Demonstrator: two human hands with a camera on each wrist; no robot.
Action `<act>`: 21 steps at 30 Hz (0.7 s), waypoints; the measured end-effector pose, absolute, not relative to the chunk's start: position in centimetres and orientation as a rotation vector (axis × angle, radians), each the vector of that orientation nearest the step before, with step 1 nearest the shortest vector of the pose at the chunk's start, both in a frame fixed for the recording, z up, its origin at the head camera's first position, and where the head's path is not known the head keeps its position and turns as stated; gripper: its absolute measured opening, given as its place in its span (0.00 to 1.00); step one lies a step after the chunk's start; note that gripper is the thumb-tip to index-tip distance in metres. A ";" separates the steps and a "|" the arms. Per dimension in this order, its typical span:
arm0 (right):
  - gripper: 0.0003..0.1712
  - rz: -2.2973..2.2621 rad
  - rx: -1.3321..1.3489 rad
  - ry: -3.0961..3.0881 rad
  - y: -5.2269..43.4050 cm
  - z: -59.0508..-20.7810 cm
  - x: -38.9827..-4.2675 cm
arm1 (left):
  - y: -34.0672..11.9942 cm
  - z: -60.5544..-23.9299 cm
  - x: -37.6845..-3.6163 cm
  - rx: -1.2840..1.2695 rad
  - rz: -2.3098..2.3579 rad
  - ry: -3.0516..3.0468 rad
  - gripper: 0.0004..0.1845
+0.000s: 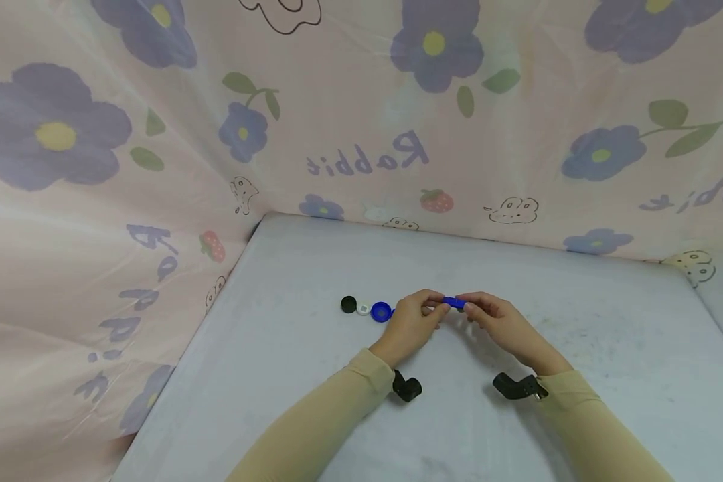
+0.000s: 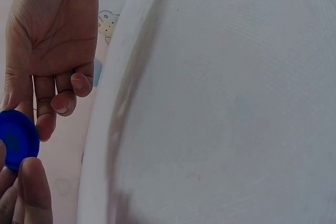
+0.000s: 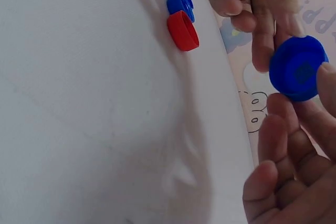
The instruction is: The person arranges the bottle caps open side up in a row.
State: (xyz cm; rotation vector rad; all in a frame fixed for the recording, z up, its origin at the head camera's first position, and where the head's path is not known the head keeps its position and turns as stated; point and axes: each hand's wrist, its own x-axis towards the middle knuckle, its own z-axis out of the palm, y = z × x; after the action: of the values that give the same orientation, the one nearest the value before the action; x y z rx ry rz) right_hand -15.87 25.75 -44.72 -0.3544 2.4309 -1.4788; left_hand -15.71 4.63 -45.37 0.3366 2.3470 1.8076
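In the head view, a round blue plastic bottle cap (image 1: 454,302) is held above the table between both hands. The left hand (image 1: 411,325) pinches its left edge with thumb and fingers, and the right hand (image 1: 501,327) pinches the right edge. Seen from the right wrist, the cap (image 3: 297,66) shows a hollow face with a small dark patch at its centre. From the left wrist, the cap (image 2: 18,141) is partly cut off by the frame edge. The right hand's other fingers are loosely bent.
Left of the hands, a row on the white table (image 1: 289,375) holds a black cap (image 1: 349,304), a white cap (image 1: 363,309) and a blue cap (image 1: 381,312). A red cap (image 3: 182,31) lies at its near end in the right wrist view. Flowered cloth (image 1: 361,120) hangs behind.
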 end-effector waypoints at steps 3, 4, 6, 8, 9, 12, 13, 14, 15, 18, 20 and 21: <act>0.23 -1.477 -0.353 2.441 25.8 -44.8 -15.9 | 4.6 -45.5 -15.8 0.335 1.799 2.357 0.11; 0.22 -1.475 -0.351 2.445 25.8 -44.8 -16.0 | 4.7 -45.5 -15.8 0.335 1.794 2.362 0.11; 0.22 -1.465 -0.349 2.458 25.9 -44.9 -16.0 | 4.7 -45.6 -15.8 0.330 1.782 2.371 0.10; 0.22 -1.460 -0.338 2.477 25.9 -45.0 -16.0 | 4.6 -45.6 -15.7 0.326 1.778 2.375 0.10; 0.22 -1.463 -0.328 2.484 25.9 -45.0 -16.0 | 4.6 -45.5 -15.7 0.324 1.778 2.376 0.09; 0.23 -1.474 -0.295 2.513 25.9 -45.1 -16.0 | 4.6 -45.4 -15.6 0.325 1.778 2.377 0.08; 0.24 -1.483 -0.283 2.518 25.9 -45.1 -15.9 | 4.6 -45.4 -15.6 0.328 1.776 2.380 0.08; 0.24 -1.491 -0.271 2.522 25.9 -45.2 -15.9 | 4.6 -45.4 -15.6 0.331 1.777 2.378 0.07; 0.25 -1.495 -0.264 2.528 25.8 -45.2 -15.9 | 4.6 -45.4 -15.6 0.333 1.774 2.382 0.07; 0.25 -1.496 -0.245 2.543 25.7 -45.1 -15.9 | 4.6 -45.3 -15.5 0.346 1.757 2.406 0.07; 0.25 -1.498 -0.236 2.545 25.6 -45.0 -15.8 | 4.5 -45.3 -15.5 0.355 1.738 2.439 0.08; 0.24 -1.498 -0.234 2.546 25.5 -45.0 -15.8 | 4.5 -45.4 -15.5 0.361 1.730 2.457 0.08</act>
State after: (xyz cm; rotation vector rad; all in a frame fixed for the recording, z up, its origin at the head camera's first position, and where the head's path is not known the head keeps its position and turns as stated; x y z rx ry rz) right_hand -15.81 25.52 -44.98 -0.2339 2.5456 -1.4981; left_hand -15.47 4.52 -45.37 0.3611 2.4571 1.7299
